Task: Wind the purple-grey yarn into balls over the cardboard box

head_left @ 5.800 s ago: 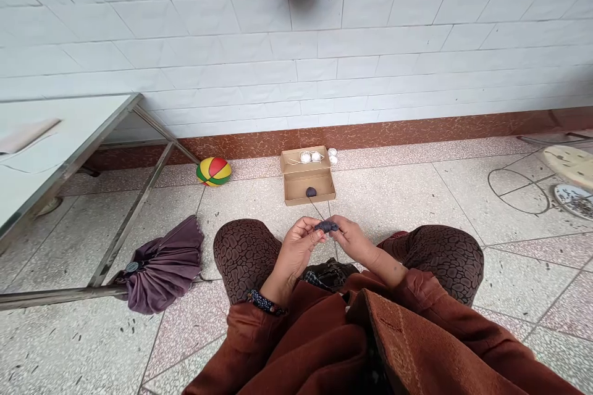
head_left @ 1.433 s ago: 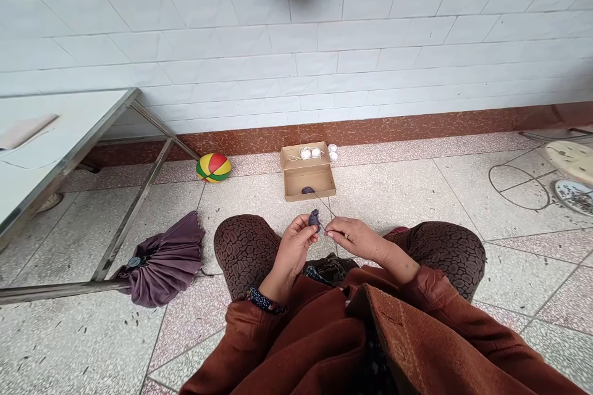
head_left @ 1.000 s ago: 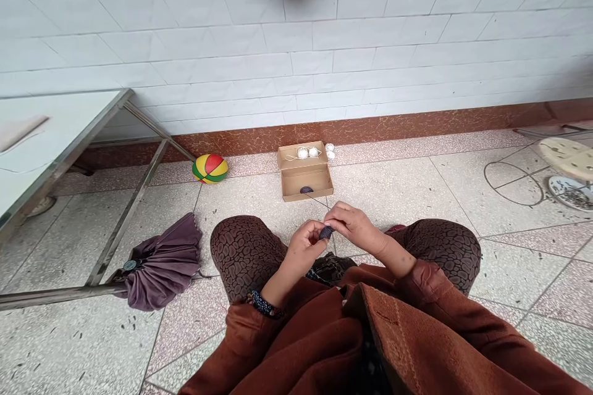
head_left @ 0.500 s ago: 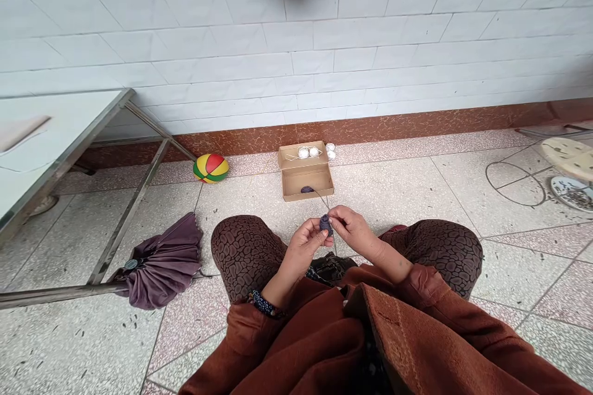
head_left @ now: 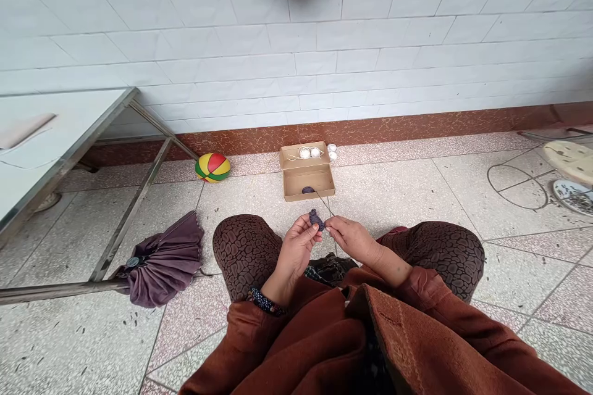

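Note:
Between thumb and fingers, my left hand (head_left: 299,245) pinches a small dark purple-grey crocheted piece (head_left: 316,220) over my lap. My right hand (head_left: 354,239) is closed, its fingertips at the right edge of that piece. A thin strand of dark yarn (head_left: 323,200) runs from the box to these fingertips; whether they also hold a slim tool is too small to tell. On the floor ahead, the open cardboard box (head_left: 309,196) contains a dark yarn ball (head_left: 307,189). White yarn balls (head_left: 310,152) lie on its lid, and others sit just beside it.
A red, yellow and green ball (head_left: 212,167) rests near the wall. At left stand a metal-framed table (head_left: 125,96) and a folded purple umbrella (head_left: 162,262). On the right are a wire ring stand (head_left: 517,186), a pale stool seat (head_left: 569,159) and a plate (head_left: 574,195).
The crocheted piece has turned and shifted slightly left in my left hand. My right hand has gone from its top to its right edge, slightly lower.

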Tool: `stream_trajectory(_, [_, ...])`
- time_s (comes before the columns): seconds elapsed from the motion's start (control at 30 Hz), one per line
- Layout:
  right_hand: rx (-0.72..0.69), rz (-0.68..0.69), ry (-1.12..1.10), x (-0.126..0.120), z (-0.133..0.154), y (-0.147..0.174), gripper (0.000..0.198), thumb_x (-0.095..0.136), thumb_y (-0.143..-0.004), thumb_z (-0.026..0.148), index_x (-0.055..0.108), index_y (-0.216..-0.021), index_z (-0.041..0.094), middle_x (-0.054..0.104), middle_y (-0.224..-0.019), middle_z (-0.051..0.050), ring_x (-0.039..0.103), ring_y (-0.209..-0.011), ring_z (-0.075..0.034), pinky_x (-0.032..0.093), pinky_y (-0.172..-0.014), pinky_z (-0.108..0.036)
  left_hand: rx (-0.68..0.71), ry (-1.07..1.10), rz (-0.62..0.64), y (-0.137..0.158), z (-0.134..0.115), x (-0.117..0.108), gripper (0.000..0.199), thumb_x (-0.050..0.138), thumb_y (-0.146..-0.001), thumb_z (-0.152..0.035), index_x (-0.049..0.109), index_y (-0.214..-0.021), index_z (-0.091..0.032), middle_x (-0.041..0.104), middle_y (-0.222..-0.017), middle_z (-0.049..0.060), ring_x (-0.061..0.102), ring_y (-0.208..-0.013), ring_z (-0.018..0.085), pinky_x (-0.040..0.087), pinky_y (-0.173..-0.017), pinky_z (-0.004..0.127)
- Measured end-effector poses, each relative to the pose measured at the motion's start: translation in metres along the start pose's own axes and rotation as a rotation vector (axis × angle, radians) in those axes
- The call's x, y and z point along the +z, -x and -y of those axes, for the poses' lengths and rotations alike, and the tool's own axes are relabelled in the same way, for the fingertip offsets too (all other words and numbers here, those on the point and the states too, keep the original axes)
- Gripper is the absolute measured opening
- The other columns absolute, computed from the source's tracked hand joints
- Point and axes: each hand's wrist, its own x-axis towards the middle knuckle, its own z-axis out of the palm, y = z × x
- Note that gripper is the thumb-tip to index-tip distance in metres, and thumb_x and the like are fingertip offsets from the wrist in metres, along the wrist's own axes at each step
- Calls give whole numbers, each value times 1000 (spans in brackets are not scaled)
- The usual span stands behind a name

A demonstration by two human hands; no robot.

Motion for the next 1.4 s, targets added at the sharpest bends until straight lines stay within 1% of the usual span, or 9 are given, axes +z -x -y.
stream_trajectory(0.33, [-86, 16, -4, -6, 6, 1, 15, 47, -99, 20, 62, -103, 20, 67, -94, -7, 65, -87, -18, 52, -80, -31, 68, -33, -28, -3, 2, -1, 27, 82, -66, -26, 66, -86, -17, 63, -91, 1, 56, -77, 10, 46, -71, 24])
stream_trajectory(0.4, [-117, 48, -7, -9, 10, 2, 14, 49, -98, 21, 63, -102, 21, 67, -92, -6, 64, -84, -18, 52, -78, -30, 122, -88, -55, -6, 4, -3, 27, 81, -66, -27, 66, -87, -17, 65, -94, 2, 57, -80, 12, 46, -71, 25])
stream_trajectory(0.5, [-190, 96, -30, -18, 16, 0, 16, 49, -99, 23, 65, -103, 21, 65, -90, -5, 63, -83, -17, 52, -75, -28, 206, -248, -73, -7, 6, -8, 25, 79, -68, -27, 66, -86, -17, 63, -82, 1, 54, -74, 12, 44, -68, 25])
stream_trajectory(0.63, [-232, 53, -1, -34, 16, -8, 21, 46, -101, 27, 67, -104, 23, 65, -94, -6, 62, -86, -17, 51, -74, -27, 224, -451, 1, -4, 7, -8, 21, 78, -70, -27, 67, -84, -16, 62, -75, -1, 53, -71, 12, 42, -70, 25])
stream_trajectory(0.77, [-196, 23, 28, -41, 5, -15, 23, 49, -101, 32, 69, -99, 23, 64, -93, -6, 62, -84, -17, 50, -72, -27, 118, -540, 182, 0, 8, -4, 20, 77, -71, -30, 66, -80, -16, 57, -66, -3, 48, -60, 10, 38, -60, 23])
stream_trajectory(0.9, [-110, -33, -98, -32, -11, -12, 20, 52, -99, 31, 68, -94, 21, 63, -90, -6, 62, -83, -17, 51, -75, -28, 5, -511, 265, 2, 8, -3, 24, 78, -70, -32, 66, -85, -17, 58, -69, -1, 50, -62, 11, 41, -57, 22])
stream_trajectory(1.07, [-45, -77, -191, -20, -22, -7, 20, 54, -99, 33, 66, -88, 21, 61, -83, -4, 61, -81, -17, 51, -76, -29, -42, -459, 304, 4, 5, -6, 20, 73, -73, -28, 67, -88, -17, 59, -72, -1, 51, -62, 11, 43, -60, 24])
stream_trajectory(1.23, [-20, -75, -190, -9, -17, -3, 19, 48, -101, 26, 62, -90, 19, 61, -83, -4, 59, -82, -16, 50, -77, -29, -38, -292, 208, 4, 6, -4, 16, 74, -70, -21, 67, -84, -16, 59, -81, 0, 51, -70, 11, 41, -63, 23])
stream_trajectory(1.4, [-36, 16, -82, 4, -13, 2, 19, 43, -102, 23, 58, -93, 18, 61, -86, -5, 59, -83, -17, 50, -78, -30, -1, -111, 87, 0, 8, -5, 23, 79, -66, -21, 65, -84, -17, 58, -82, -1, 50, -71, 9, 41, -67, 22])
